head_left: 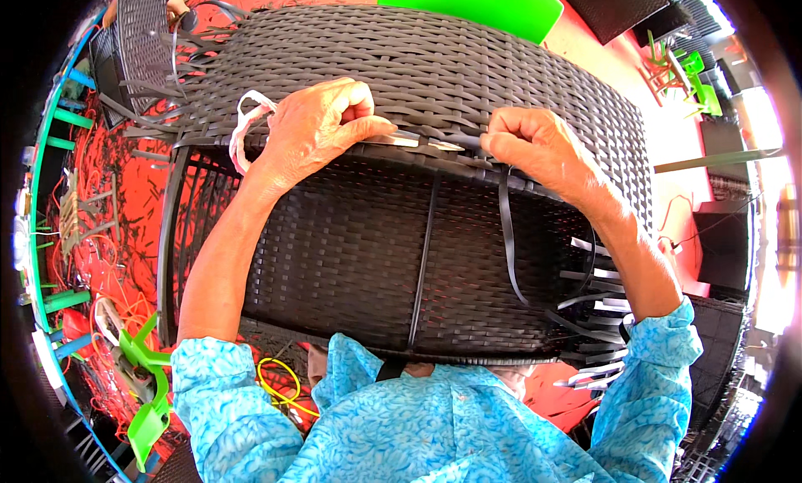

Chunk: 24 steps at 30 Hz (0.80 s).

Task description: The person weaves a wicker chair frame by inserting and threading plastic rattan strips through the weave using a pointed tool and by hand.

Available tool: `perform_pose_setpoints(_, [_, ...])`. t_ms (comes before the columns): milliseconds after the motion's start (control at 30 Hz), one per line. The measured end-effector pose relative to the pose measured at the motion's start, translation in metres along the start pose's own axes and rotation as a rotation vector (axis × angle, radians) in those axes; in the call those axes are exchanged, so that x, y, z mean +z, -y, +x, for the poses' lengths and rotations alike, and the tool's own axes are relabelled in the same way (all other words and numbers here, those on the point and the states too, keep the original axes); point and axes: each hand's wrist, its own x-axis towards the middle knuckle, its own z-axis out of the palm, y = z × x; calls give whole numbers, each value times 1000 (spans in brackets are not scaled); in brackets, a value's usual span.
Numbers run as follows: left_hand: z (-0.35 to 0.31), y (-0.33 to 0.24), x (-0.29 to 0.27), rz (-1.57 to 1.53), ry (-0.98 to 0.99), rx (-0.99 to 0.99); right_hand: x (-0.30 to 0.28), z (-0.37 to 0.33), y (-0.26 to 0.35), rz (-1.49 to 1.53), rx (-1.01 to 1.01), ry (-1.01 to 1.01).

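Observation:
A large dark brown woven wicker piece (401, 74), perhaps a chair, lies in front of me. My left hand (322, 124) is closed around a flat pointed metal tool (403, 139), whose blade passes beneath a dark strand at the woven edge; its tip shows on the other side. A whitish-pink loop (241, 132) hangs by that wrist. My right hand (539, 149) is closed, pinching a flat dark weaving strip (468, 140) close to the tip. The same or another strip (507, 232) dangles below that hand.
Loose strip ends (597, 333) stick out at the right side, more at the upper left. A bright green panel (476, 7) lies beyond the wicker. Green plastic pieces (150, 391) and a yellow cord (280, 379) lie at lower left. Scraps litter the red floor (138, 207).

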Motion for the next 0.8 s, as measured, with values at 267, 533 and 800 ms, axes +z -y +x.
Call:
perform_pose_setpoints(267, [1,4,2,-15,-9,6,4,5,4,-133,48,0])
perform_pose_setpoints(533, [0,5,2,0,-8,6,14,11,14,-244,39,-15])
perform_pose_setpoints(800, [-9,9,-26,110,-12,-3,26,9,7,-245,-127,-141])
